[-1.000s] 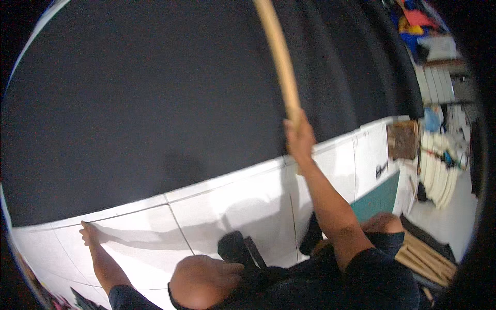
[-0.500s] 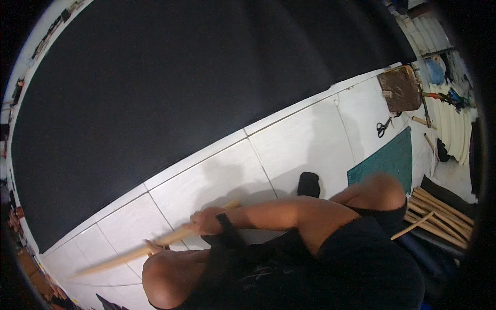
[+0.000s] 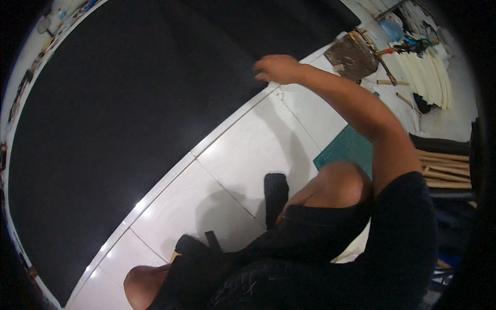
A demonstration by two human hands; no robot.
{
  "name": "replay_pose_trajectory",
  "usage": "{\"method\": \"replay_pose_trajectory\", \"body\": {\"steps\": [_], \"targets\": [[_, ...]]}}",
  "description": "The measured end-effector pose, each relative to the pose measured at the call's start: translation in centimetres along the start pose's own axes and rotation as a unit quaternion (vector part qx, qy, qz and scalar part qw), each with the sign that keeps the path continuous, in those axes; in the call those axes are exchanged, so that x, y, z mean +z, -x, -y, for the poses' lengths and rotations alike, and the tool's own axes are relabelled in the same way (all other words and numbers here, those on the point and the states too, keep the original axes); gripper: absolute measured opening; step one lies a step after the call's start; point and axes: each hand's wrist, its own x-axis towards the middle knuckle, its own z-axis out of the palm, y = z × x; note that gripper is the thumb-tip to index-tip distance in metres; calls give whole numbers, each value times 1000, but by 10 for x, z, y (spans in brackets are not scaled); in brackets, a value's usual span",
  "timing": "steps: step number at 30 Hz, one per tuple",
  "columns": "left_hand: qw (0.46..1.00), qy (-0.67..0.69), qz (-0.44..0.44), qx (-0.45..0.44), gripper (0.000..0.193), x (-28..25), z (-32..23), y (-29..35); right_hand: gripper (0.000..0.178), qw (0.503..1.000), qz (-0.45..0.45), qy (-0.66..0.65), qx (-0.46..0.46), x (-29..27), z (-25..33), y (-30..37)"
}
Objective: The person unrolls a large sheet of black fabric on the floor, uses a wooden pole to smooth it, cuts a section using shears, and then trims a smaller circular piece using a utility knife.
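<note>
My right hand (image 3: 276, 69) reaches out over a large black sheet of fabric (image 3: 155, 93), close to its near edge. Its fingers look slightly bent and apart against the dark surface, and I see nothing held in them. Whether they press on the fabric or hover just above it is hard to tell. My left hand is out of sight; my lap and dark clothing fill the lower part of the head view.
White floor tiles (image 3: 243, 160) run along the fabric's edge. A green cutting mat (image 3: 343, 147) lies beside my knee. Further right are a brown worn block (image 3: 352, 57), cream folded material (image 3: 426, 77) and several wooden sticks (image 3: 447, 170).
My right hand has left the long wooden pole and swung up and right to the fabric. The pole and my left hand have gone from view. The view has turned.
</note>
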Motion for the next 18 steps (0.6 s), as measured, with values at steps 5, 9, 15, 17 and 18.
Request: {"method": "replay_pose_trajectory", "body": {"steps": [5,9,15,17,18], "targets": [[972,-192,23,134,55,-10,-32,-24,48,936,-168,-82,298,142,-244,109],[873,-253,113,401,55,40,-117,1,53,831,-130,-297,453,260,-299,198],[621,-388,245,635,49,175,-283,202,77,893,-33,-116,434,315,-301,201],[571,-376,244,687,47,197,-285,226,80,910,-83,-155,375,308,-316,194],[554,-371,236,707,46,211,-278,232,80,909,-78,-146,383,308,-324,189]]}}
